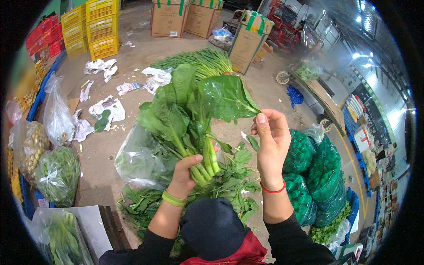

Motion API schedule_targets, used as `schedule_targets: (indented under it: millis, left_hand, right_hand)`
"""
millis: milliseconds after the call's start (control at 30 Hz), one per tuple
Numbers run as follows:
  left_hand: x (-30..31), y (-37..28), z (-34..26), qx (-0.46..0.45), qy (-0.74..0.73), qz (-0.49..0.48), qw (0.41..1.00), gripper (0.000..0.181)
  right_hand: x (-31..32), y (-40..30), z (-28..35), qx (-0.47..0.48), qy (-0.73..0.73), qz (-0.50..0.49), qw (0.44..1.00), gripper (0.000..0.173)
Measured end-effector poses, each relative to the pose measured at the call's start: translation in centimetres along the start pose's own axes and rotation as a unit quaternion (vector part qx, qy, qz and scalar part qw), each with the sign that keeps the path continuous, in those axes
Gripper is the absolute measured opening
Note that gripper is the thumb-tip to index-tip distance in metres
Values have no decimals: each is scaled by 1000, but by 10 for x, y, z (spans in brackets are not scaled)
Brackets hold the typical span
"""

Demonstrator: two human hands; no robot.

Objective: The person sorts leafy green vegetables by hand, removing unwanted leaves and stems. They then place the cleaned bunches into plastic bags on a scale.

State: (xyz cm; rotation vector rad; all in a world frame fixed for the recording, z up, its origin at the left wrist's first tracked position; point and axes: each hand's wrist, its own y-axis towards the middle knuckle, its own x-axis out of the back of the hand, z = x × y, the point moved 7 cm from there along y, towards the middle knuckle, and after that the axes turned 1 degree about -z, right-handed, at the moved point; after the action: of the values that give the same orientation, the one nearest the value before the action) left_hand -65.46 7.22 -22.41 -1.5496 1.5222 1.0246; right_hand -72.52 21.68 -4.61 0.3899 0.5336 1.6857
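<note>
My left hand [185, 170] grips a bunch of leafy green stalks [177, 122] by its cut stem ends, with the leaves pointing up and away from me. My right hand [271, 132] pinches the stem end of one broad green leaf [230, 96] between thumb and finger. That leaf spreads across the bunch's right side; whether it is still joined to a stalk is hidden. Loose leaves and stems [235, 195] lie heaped on the floor beneath my hands. A clear plastic bag [140, 162] holding greens sits behind my left hand.
Green mesh sacks [326, 175] stand at my right. Bundled long green stalks [198, 63] lie ahead, near tall cartons [246, 46]. Yellow crates [102, 29] are stacked far left. Bagged greens [59, 177] and a board [86, 218] bearing more bagged greens [63, 235] are at left. Crumpled paper [107, 109] litters the floor.
</note>
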Motion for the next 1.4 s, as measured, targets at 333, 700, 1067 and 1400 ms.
schedule_targets:
  millis: [333,700,1067,1400]
  left_hand:
    - [-4,-2,-6,-7,-71,47,996,84]
    - [-1,-2,-4,-3,-152,104,983,104]
    - [-1,-8,3,29,-137,102,985,109]
    - [8,-10,13,-27,-25,-35,999,94]
  right_hand:
    - [69,-9,7,177,-518,-72,834,23]
    - [-8,-79,-50,-68,-215,190,956,17]
    - [-20,-89,-73,-189,104,204,955,72]
    - [-67,-52,-33,87,-251,319,910,53]
